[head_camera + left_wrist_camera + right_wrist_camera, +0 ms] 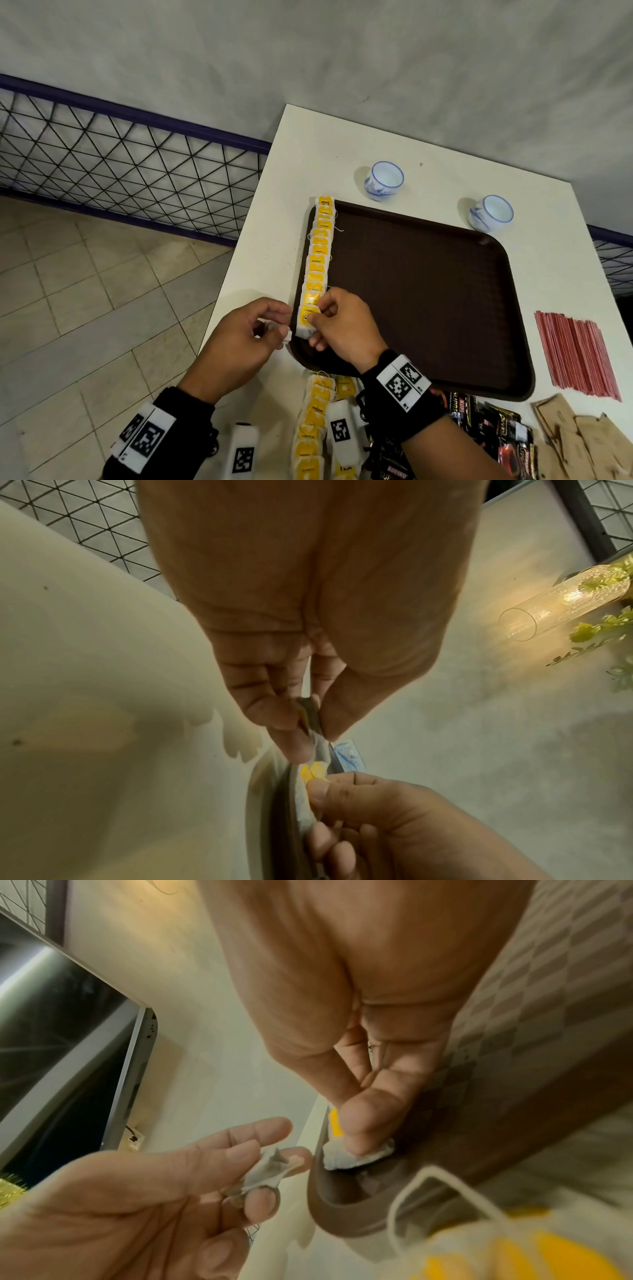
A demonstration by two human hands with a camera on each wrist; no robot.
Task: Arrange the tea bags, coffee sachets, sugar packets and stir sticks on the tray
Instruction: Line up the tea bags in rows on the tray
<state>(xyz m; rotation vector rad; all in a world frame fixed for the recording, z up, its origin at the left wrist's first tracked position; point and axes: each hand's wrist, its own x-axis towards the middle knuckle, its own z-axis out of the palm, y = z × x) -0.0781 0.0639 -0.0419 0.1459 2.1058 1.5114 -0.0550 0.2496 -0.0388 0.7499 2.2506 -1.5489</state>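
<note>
A row of yellow-tagged tea bags (318, 253) lies overlapped along the left edge of the brown tray (428, 291), on the white table (308, 154). The right hand (346, 325) pinches the nearest tea bag (306, 320) between thumb and fingers at the near end of that row, while the left hand (245, 342), just off the tray's left rim, pinches a second tea bag (279, 330) (only partly visible between its fingertips). More loose tea bags (313, 421) and dark coffee sachets (479, 421) lie at the near table edge, brown sugar packets (579, 438) and red stir sticks (579, 353) to the right, and two blue-and-white cups (384, 180) beyond the tray.
</note>
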